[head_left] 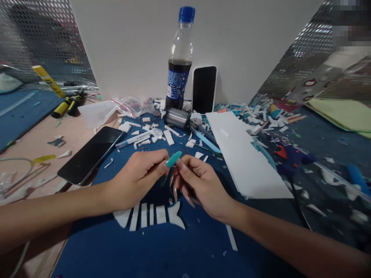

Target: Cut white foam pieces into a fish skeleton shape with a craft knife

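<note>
My left hand (139, 177) is closed in a pinch, its thumb showing a long teal nail. My right hand (205, 181), with long pale nails, meets it fingertip to fingertip, thumb and index finger pressed together. Whatever lies between the fingertips is too small or hidden to name. Below the hands, white cut pieces (144, 215) lie in a row on the blue mat (130, 255), forming a fish shape with a tail piece (175, 216) at the right end. A narrow white strip (232, 237) rests near my right forearm.
A dark phone (91, 154) lies at left. Behind my hands are white scraps, a pen (133, 139), a spool (177, 117), a cola bottle (177, 77) and a propped phone (204, 89). A white sheet (249, 162) and a blue glue gun (295, 158) are at right. Yellow-black pliers (68, 106) sit far left.
</note>
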### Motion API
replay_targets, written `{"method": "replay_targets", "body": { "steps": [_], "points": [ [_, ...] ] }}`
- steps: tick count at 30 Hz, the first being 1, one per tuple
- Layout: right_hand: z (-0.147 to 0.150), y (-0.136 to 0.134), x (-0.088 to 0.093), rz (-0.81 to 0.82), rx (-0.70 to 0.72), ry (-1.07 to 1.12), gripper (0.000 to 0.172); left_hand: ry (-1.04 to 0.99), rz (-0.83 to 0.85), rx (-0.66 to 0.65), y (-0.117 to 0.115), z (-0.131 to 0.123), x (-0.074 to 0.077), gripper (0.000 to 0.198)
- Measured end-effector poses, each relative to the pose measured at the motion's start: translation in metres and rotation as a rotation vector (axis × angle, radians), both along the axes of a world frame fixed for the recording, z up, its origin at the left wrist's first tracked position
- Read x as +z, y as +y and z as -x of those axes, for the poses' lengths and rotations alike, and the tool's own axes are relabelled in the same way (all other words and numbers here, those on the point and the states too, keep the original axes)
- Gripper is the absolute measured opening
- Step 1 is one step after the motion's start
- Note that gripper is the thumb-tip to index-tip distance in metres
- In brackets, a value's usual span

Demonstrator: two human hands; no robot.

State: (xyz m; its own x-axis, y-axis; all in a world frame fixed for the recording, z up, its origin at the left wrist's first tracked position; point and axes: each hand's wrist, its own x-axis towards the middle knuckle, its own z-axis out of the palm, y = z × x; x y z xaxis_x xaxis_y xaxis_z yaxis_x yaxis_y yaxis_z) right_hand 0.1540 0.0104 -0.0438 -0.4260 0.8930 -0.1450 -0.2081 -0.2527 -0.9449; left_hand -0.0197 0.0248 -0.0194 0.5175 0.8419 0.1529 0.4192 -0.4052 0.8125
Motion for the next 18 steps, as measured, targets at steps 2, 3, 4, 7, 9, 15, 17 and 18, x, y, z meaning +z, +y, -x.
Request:
{"method": "replay_targets", "body": {
  "steps": [2, 3, 4, 7, 9, 15, 17, 18],
  "points": [
    [0.000, 0.001, 0.001, -0.005, 0.006, 0.009, 0.029, 0.038, -0.066, 0.011, 0.000, 0.000, 0.001, 0.034],
    [0.000, 0.001, 0.001, -0.021, 0.006, 0.019, 0.031, 0.042, -0.089, 0.003, 0.001, 0.000, 0.001, 0.034],
    [0.000, 0.002, 0.001, -0.045, 0.005, 0.029, 0.033, 0.044, -0.108, -0.005, 0.001, -0.001, 0.002, 0.034],
    [-0.001, 0.003, 0.002, -0.107, 0.041, 0.044, 0.036, 0.062, -0.140, -0.031, 0.001, -0.001, 0.005, 0.033],
    [-0.001, 0.003, 0.003, -0.127, 0.070, 0.044, 0.032, 0.069, -0.184, -0.013, 0.002, 0.000, 0.007, 0.032],
    [-0.003, 0.007, 0.010, -0.263, -0.050, -0.121, 0.027, 0.031, -0.362, 0.157, 0.005, 0.007, 0.013, 0.028],
    [-0.006, 0.010, 0.012, -0.352, -0.109, -0.222, 0.028, -0.013, -0.404, 0.217, 0.005, 0.010, 0.014, 0.027],
    [-0.007, 0.011, 0.013, -0.397, -0.128, -0.279, 0.029, -0.032, -0.419, 0.248, 0.006, 0.011, 0.015, 0.027]
  ]
}}
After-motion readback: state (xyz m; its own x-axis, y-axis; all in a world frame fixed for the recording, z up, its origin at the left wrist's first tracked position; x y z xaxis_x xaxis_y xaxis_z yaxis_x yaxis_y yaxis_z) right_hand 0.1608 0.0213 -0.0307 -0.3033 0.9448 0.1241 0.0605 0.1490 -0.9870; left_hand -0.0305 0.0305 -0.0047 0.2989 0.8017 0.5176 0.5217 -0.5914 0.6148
